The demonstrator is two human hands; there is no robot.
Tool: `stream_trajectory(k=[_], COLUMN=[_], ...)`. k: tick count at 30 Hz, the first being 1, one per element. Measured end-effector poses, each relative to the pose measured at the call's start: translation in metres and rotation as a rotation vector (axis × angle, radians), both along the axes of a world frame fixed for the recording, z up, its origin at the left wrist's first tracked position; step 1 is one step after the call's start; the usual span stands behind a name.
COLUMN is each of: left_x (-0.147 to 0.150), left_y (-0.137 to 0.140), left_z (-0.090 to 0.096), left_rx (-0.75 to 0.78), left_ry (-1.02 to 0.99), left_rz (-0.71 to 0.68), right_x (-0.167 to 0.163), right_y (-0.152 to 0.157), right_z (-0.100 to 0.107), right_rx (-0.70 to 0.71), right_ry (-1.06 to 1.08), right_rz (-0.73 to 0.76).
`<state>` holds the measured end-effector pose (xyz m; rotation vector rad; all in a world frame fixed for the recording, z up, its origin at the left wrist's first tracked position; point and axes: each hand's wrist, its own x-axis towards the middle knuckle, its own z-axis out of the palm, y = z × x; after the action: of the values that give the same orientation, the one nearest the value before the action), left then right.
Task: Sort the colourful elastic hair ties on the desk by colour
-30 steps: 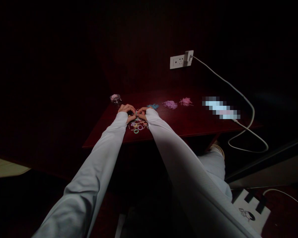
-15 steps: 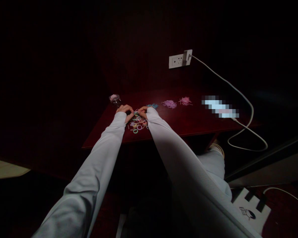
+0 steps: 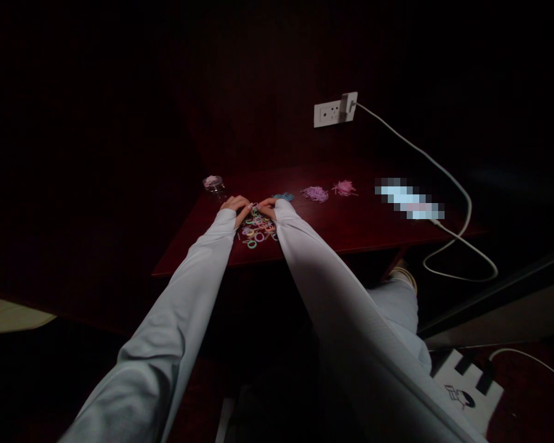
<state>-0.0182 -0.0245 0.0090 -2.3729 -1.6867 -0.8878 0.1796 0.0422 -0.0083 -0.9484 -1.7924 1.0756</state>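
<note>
A heap of small coloured elastic rings [image 3: 257, 232] lies on the dark red table [image 3: 360, 227]. My left hand [image 3: 237, 207] and my right hand [image 3: 266, 208] rest at the heap's far edge, fingertips close together, pinching at the rings. The scene is dim and the rings are tiny, so I cannot tell what each hand holds. Both arms wear pale long sleeves. A blue pile of rings [image 3: 284, 197] lies just beyond my right hand.
A small clear jar [image 3: 213, 184] stands beyond my left hand. Purple [image 3: 316, 194] and pink [image 3: 344, 187] piles lie to the right, then a blurred flat object [image 3: 409, 199] with a white cable [image 3: 443, 172] running to a wall socket [image 3: 335, 111]. The table's near edge is close.
Both hands have shifted slightly and drawn closer together over the far edge of the ring heap. Nothing else has moved.
</note>
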Motion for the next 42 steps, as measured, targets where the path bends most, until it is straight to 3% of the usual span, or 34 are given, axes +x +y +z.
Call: stream_trajectory(k=[5,14,23,42], left_x=[-0.002,-0.002,-0.002,-0.007], left_y=[0.002,0.003,0.003,0.007], left_z=[0.000,0.001,0.003,-0.004], left_rx=[-0.003,0.017,-0.003,0.026], left_ry=[0.003,-0.008,-0.010,0.027], left_rz=[-0.003,-0.043,-0.045,-0.055], right_x=[-0.002,-0.003,0.006,0.001], right_y=[0.002,0.006,-0.009,-0.002], right_z=[-0.004,0.001,0.009,0.002], right_rx=[-0.155,-0.024,-0.101,-0.006], right_ry=[0.045,-0.097,-0.110,-0.151], right_rz=[0.001,-0.081,-0.043,-0.088])
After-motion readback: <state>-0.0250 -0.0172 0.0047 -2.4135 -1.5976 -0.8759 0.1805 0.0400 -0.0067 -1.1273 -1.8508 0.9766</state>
